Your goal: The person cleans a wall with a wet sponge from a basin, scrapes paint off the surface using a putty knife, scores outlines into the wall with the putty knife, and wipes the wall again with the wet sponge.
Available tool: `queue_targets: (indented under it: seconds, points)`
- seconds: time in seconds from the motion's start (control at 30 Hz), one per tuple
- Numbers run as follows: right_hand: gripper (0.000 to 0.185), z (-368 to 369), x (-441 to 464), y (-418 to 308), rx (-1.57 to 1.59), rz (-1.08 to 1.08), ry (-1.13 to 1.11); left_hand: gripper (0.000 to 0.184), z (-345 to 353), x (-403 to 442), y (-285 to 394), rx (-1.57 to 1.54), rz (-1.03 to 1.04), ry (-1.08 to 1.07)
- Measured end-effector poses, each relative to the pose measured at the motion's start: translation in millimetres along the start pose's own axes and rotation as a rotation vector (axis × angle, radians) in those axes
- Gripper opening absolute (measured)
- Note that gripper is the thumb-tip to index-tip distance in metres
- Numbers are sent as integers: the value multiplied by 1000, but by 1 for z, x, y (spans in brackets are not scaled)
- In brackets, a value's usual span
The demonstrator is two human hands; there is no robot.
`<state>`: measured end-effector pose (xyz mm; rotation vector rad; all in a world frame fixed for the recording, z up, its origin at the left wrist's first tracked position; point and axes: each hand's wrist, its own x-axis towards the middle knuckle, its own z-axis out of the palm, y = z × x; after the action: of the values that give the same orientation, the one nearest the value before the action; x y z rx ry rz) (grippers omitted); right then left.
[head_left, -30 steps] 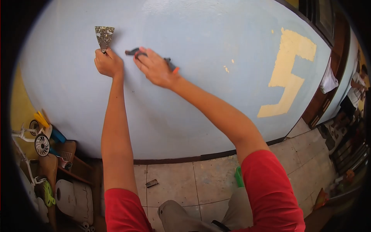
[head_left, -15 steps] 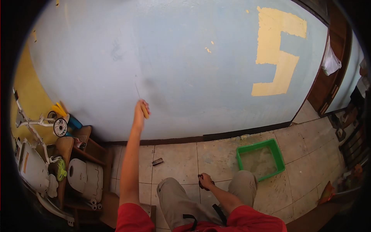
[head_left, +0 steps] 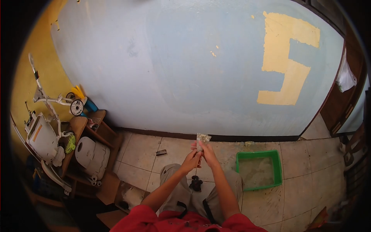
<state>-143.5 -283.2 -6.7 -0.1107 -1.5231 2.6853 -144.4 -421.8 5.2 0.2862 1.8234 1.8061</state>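
Head view: left hand (head_left: 190, 161) clasps a stained metal scraper (head_left: 203, 137), hold of right hand (head_left: 209, 153) unclear; angular yellow patch (head_left: 283, 65) exposed, blue-painted wall (head_left: 185, 89) looks mostly intact.

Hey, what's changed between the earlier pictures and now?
The left hand has come down from the wall with the scraper, and the right hand now meets it low down. The dark tool from the right hand seems let go, lying between the knees. Green basin and yellow 5 stayed put.

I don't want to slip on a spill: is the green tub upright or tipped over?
Upright: the green tub stands on the tiled floor, open top facing up, walls surrounding grey-brown contents.
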Motion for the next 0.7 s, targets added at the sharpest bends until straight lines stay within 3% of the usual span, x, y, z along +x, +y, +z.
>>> queue_targets:
  seconds: [0.03,0.07,0.13,0.2,0.27,0.4,0.43,0.47,0.53,0.6,0.63,0.7]
  points:
    - [43,1,-2,-24,-114,-85,-15,33,7,3,12,-26,6,-134]
    - [40,0,-2,-47,-85,-122,-11,33,12,5,34,-34,4,-131]
    - [37,2,6,-96,-124,-222,15,41,11,16,100,255,27,-335]
    - [35,1,21,-158,-287,-318,37,35,-22,50,168,696,342,-553]
    - [33,6,43,-227,-502,-399,54,23,-53,82,248,881,582,-192]
    - [33,75,85,-360,-982,-659,160,18,-114,133,421,786,1309,747]
    - [33,88,96,-384,-1043,-708,166,17,-136,153,452,841,1436,987]
    - [33,98,108,-403,-1102,-758,167,18,-153,164,473,956,1434,1165]
    - [34,109,134,-431,-1231,-824,218,18,-179,201,487,934,1467,1240]
    - [34,113,158,-451,-1364,-889,281,19,-194,238,487,957,1636,1398]
    - [34,113,170,-456,-1458,-957,329,21,-201,242,487,814,1691,1273]
    - [33,112,185,-444,-1560,-971,369,22,-212,245,486,799,1711,1250]
